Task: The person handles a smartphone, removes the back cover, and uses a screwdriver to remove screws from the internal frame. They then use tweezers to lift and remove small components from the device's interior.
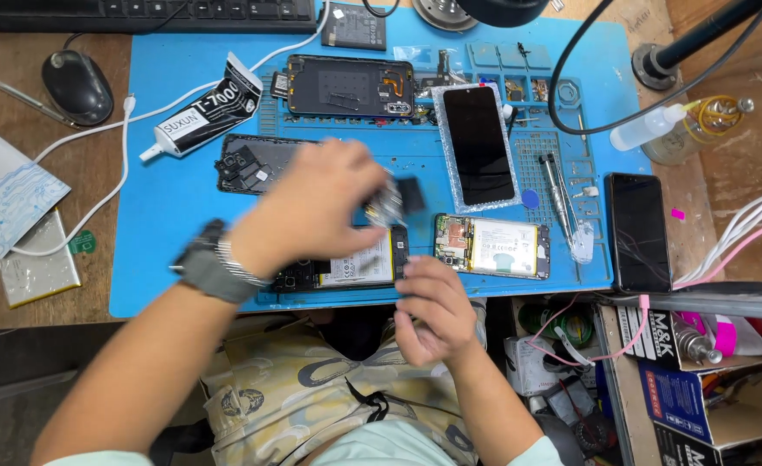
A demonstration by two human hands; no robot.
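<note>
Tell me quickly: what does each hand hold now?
Left hand: fingers pinch a small dark part, blurred.
Right hand: fingers curled; whether it holds anything cannot be told.

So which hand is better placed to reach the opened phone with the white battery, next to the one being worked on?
Probably the right hand: it hovers empty-looking just left of that opened phone, while the left hand pinches a small part.

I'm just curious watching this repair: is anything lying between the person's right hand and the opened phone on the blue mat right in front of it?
Nothing visible does. The right hand hovers at the mat's near edge, right beside the opened phone. The left hand, blurred, holds a small dark part above that phone, not between the two.
</note>
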